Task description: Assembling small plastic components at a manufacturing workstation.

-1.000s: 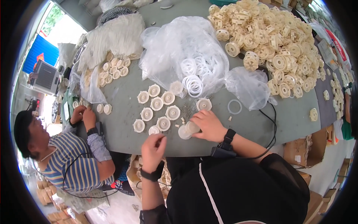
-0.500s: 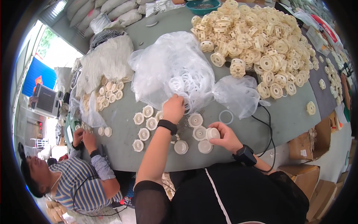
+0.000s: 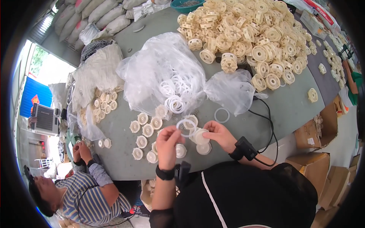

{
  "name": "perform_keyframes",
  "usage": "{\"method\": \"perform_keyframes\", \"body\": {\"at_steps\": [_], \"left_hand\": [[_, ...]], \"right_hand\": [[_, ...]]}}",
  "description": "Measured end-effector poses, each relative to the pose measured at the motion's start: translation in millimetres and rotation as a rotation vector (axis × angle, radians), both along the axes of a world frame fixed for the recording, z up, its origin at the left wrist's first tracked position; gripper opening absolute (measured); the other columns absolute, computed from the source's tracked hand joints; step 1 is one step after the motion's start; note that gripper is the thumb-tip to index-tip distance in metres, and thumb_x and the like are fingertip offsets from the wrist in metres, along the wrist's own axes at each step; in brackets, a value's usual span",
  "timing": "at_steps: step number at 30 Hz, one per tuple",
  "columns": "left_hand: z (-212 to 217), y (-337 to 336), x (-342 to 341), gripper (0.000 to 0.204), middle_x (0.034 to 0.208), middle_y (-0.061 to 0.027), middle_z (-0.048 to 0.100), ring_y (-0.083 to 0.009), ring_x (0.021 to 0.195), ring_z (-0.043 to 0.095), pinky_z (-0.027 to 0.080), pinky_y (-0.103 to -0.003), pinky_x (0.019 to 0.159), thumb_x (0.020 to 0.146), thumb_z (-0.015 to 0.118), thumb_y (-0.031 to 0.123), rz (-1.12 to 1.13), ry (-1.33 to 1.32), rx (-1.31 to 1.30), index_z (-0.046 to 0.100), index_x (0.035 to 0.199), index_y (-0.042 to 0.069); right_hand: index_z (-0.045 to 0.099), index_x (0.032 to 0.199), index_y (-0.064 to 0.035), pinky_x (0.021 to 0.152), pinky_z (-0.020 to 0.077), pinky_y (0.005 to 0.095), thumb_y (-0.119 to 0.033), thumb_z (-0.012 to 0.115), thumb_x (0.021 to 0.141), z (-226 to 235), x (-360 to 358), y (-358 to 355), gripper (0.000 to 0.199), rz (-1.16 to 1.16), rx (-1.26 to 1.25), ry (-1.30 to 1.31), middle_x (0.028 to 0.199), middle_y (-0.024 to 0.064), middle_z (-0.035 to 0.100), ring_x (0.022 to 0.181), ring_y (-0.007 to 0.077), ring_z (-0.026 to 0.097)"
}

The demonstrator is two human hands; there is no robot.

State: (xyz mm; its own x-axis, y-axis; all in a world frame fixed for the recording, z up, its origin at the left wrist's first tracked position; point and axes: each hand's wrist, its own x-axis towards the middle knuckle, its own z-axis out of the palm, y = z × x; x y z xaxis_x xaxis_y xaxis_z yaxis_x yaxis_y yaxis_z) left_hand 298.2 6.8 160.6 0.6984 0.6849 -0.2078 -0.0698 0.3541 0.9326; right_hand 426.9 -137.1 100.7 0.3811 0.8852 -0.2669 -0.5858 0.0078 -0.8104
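Note:
Between its thumb and fingers my left hand (image 3: pixel 168 142) pinches a thin white ring (image 3: pixel 186 128). Close beside it, my right hand (image 3: pixel 220 136) grips a round cream plastic cap (image 3: pixel 200 136) by its edge. The ring and the cap nearly meet, and I cannot tell whether they touch. Below the held cap another round cap (image 3: pixel 203 148) lies on the table. Several cream caps with notched rims (image 3: pixel 147 130) lie left of my left hand. Beyond the hands, a clear plastic bag (image 3: pixel 163 64) spills many white rings (image 3: pixel 175 104).
A large heap of cream slotted wheels (image 3: pixel 243 34) covers the far right of the grey table (image 3: pixel 125 165). A smaller clear bag (image 3: pixel 230 91) and a black cable (image 3: pixel 270 121) lie right of centre. At the left, a co-worker in a striped shirt (image 3: pixel 87 197) handles small parts. Cardboard boxes (image 3: pixel 310 167) stand at the right.
My left hand has come back from the ring bag toward me, bringing a white ring to the cap. My right hand still holds the cap, now close to the ring.

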Motion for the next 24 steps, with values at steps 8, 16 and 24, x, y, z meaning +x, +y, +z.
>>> {"method": "perform_keyframes", "body": {"at_steps": [8, 16, 24], "left_hand": [[-14.8, -40.0, -32.2, 0.007, 0.08, -0.0001, 0.059, -0.0055, 0.068, 0.05, 0.04, -0.019, 0.065, 0.079, 0.061, 0.0, 0.017, 0.085, 0.034, 0.058, 0.085, 0.003], [-27.4, -48.8, -39.0, 0.006, 0.104, -0.0086, 0.057, -0.0115, 0.088, 0.054, 0.042, -0.024, 0.079, 0.08, 0.06, 0.0, 0.13, -0.064, -0.04, 0.056, 0.084, 0.002], [-18.9, -47.3, -39.6, 0.004, 0.095, -0.0069, 0.058, -0.0136, 0.081, 0.056, 0.046, -0.027, 0.076, 0.082, 0.055, -0.001, 0.137, -0.125, -0.223, 0.054, 0.083, 0.003]], "right_hand": [[0.049, 0.102, -0.0024, 0.078, 0.0469, 0.0244, -0.012, 0.058, 0.085, 14.6, -22.2, 9.9, 0.022, -0.009, 0.032, 0.207, 0.097, 0.0039, 0.055, 0.089, 0.0099, 0.056], [0.046, 0.101, -0.0043, 0.08, 0.0468, 0.0267, -0.008, 0.053, 0.086, 14.8, -36.9, 10.6, 0.017, -0.056, 0.114, 0.233, 0.1, 0.0045, 0.053, 0.092, 0.0117, 0.055], [0.045, 0.104, -0.0048, 0.084, 0.0439, 0.0282, -0.003, 0.052, 0.085, 22.4, -41.0, 8.0, 0.021, -0.032, 0.198, 0.382, 0.104, 0.005, 0.052, 0.097, 0.0124, 0.052]]}}
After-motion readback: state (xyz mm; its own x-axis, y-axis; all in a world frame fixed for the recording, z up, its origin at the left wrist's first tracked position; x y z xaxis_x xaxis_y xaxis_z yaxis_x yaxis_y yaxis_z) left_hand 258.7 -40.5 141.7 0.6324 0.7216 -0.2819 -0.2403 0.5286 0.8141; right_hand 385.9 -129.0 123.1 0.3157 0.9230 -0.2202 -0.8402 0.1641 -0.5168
